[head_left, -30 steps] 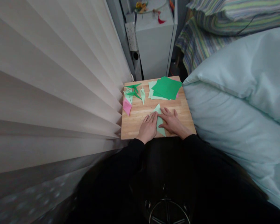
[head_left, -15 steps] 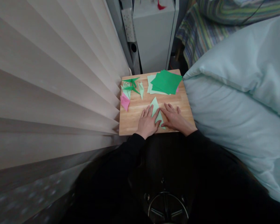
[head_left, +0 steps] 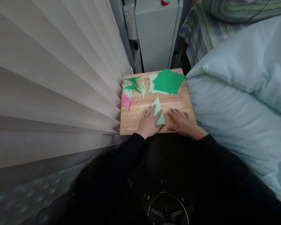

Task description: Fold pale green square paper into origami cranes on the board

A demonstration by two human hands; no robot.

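Note:
A pale green sheet of origami paper [head_left: 157, 104], folded to a triangle, lies on the small wooden table [head_left: 133, 123] with its point facing away from me. My left hand [head_left: 149, 122] rests flat on its left part, fingers spread, and covers that side. Just right of the paper is my right hand [head_left: 183, 122], off the sheet, its fingers stretched out over the wood and holding nothing.
Green and pale green paper sheets [head_left: 169, 82] are stacked at the table's back right. Folded green [head_left: 134, 85], pale green [head_left: 142, 89] and pink [head_left: 126, 100] paper pieces sit at the back left. A pleated curtain [head_left: 84, 78] borders the left, light blue bedding [head_left: 229, 97] the right.
My right hand has moved right, off the edge of the folded paper. My left hand stays on the sheet. The view has shifted slightly.

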